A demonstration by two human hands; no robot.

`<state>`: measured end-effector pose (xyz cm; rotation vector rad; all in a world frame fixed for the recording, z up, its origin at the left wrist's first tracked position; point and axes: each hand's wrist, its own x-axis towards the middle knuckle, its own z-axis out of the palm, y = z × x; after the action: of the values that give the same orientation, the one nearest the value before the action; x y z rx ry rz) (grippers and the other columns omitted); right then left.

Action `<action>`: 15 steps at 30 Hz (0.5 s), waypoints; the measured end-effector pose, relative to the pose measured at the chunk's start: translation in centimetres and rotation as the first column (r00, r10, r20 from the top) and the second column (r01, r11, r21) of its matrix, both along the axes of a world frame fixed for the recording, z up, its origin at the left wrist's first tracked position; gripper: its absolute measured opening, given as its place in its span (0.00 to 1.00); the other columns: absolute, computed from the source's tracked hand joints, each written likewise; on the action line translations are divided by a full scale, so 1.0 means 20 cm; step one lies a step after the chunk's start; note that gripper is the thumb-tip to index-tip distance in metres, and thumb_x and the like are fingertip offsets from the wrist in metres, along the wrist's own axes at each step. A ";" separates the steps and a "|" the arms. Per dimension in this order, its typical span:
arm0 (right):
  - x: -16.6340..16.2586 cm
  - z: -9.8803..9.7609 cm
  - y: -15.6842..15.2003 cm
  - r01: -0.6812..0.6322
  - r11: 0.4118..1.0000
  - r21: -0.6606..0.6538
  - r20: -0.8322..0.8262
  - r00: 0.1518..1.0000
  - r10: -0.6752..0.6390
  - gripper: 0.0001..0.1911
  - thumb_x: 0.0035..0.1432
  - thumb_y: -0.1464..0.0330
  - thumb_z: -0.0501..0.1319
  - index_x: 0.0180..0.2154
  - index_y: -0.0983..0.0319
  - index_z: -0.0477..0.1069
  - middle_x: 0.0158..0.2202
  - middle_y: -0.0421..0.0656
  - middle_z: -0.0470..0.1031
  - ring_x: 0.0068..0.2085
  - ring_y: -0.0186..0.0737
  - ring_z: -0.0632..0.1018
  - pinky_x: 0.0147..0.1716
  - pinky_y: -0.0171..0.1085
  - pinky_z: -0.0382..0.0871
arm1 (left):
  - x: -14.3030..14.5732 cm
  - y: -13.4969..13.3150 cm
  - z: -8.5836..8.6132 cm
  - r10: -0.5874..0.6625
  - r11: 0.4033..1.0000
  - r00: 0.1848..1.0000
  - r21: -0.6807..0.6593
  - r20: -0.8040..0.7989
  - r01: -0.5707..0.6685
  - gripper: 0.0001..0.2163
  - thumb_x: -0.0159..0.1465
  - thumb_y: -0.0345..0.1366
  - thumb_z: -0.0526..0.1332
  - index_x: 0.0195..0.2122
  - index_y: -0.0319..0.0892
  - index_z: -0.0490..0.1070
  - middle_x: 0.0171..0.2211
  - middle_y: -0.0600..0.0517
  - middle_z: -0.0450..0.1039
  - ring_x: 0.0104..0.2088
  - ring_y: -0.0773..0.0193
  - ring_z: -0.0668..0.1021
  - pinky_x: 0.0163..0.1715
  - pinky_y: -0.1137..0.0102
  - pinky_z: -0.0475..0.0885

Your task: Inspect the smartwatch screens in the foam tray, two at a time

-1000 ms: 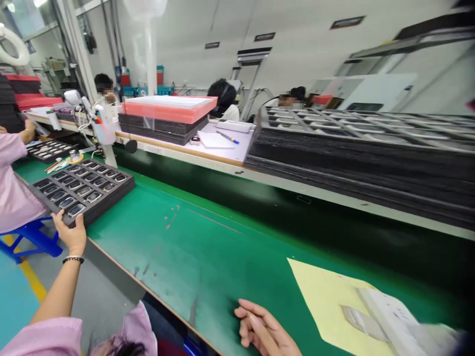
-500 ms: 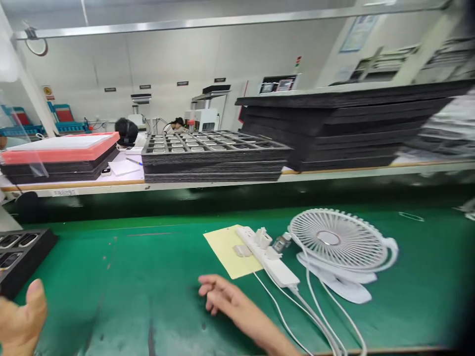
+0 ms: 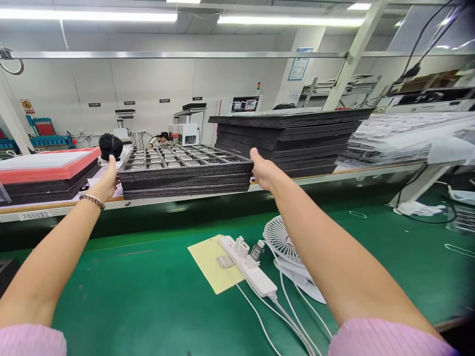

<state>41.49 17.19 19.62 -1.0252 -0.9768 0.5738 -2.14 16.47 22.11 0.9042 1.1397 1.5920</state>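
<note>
A stack of black foam trays [image 3: 185,184] sits on the raised shelf, the top tray [image 3: 178,170] divided into compartments that hold several small rounded-square pieces. At the stack's left end is my left hand [image 3: 107,182], thumb up, its fingers against the top tray's side. My right hand [image 3: 264,170] grips the opposite end, thumb at the upper edge and fingers partly hidden. Both arms reach forward over the green bench. From this view the top tray still rests on the trays below.
Taller black foam sheets [image 3: 282,143] stand right of the trays; a red-edged foam stack [image 3: 48,165] is at left. On the green bench [image 3: 129,291] lie a yellow sheet [image 3: 208,269], a white power strip [image 3: 256,274] with cables, and a white fan [image 3: 282,242] behind my right forearm.
Both hands have gone from above the bench up and forward to the two ends of the top tray. The head view has tilted up and turned right.
</note>
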 end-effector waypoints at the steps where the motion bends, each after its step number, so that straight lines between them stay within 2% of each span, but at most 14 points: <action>1: -0.01 0.03 0.03 0.006 1.000 -0.026 -0.026 1.000 -0.007 0.11 0.66 0.63 0.64 0.31 0.60 0.70 0.39 0.49 0.78 0.54 0.52 0.74 0.48 0.45 0.75 | 0.03 0.02 0.03 -0.054 0.998 0.998 -0.010 0.043 0.054 0.23 0.68 0.56 0.55 0.36 0.40 0.75 0.36 0.39 0.78 0.41 0.48 0.81 0.41 0.59 0.78; 4: -0.06 0.16 0.09 0.044 0.997 -0.070 -0.072 0.996 -0.049 0.13 0.66 0.64 0.64 0.29 0.60 0.69 0.33 0.45 0.76 0.47 0.49 0.78 0.43 0.44 0.78 | 0.10 0.06 0.13 -0.124 0.992 0.980 -0.018 0.157 0.129 0.18 0.68 0.52 0.57 0.35 0.40 0.73 0.29 0.44 0.77 0.31 0.51 0.81 0.35 0.59 0.79; 8: -0.12 0.30 0.13 -0.047 0.995 -0.090 -0.311 0.950 0.017 0.12 0.72 0.64 0.56 0.34 0.60 0.67 0.28 0.41 0.73 0.34 0.42 0.79 0.35 0.44 0.80 | 0.11 0.13 0.26 -0.071 0.996 0.975 0.071 0.208 0.058 0.11 0.67 0.44 0.60 0.34 0.41 0.70 0.23 0.50 0.73 0.28 0.55 0.80 0.35 0.61 0.80; 11: -0.14 0.30 0.14 -0.137 0.984 -0.118 -0.493 0.868 0.062 0.16 0.74 0.58 0.51 0.34 0.60 0.65 0.27 0.42 0.73 0.29 0.42 0.77 0.32 0.45 0.80 | 0.07 0.19 0.29 -0.120 0.985 0.954 0.150 0.275 0.081 0.14 0.67 0.47 0.57 0.34 0.41 0.69 0.24 0.49 0.73 0.29 0.54 0.81 0.35 0.59 0.80; 13: -0.13 0.28 0.15 -0.203 0.972 -0.119 -0.555 0.825 0.105 0.20 0.73 0.54 0.49 0.33 0.59 0.64 0.27 0.43 0.72 0.28 0.44 0.76 0.32 0.47 0.80 | 0.06 0.22 0.27 -0.117 0.987 0.945 0.139 0.306 0.077 0.14 0.66 0.48 0.56 0.34 0.41 0.69 0.26 0.47 0.74 0.29 0.53 0.81 0.35 0.58 0.80; 15: -0.13 0.26 0.16 -0.282 0.955 -0.094 -0.560 0.808 0.183 0.18 0.70 0.55 0.52 0.32 0.59 0.63 0.27 0.43 0.73 0.29 0.46 0.76 0.33 0.51 0.79 | 0.05 0.25 0.23 -0.091 0.994 0.948 0.092 0.306 0.066 0.11 0.64 0.44 0.58 0.33 0.41 0.68 0.25 0.47 0.74 0.28 0.52 0.81 0.34 0.58 0.80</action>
<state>38.92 20.45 24.80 -0.8204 -0.5439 1.1086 -1.07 21.46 26.79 0.7099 0.8150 1.6549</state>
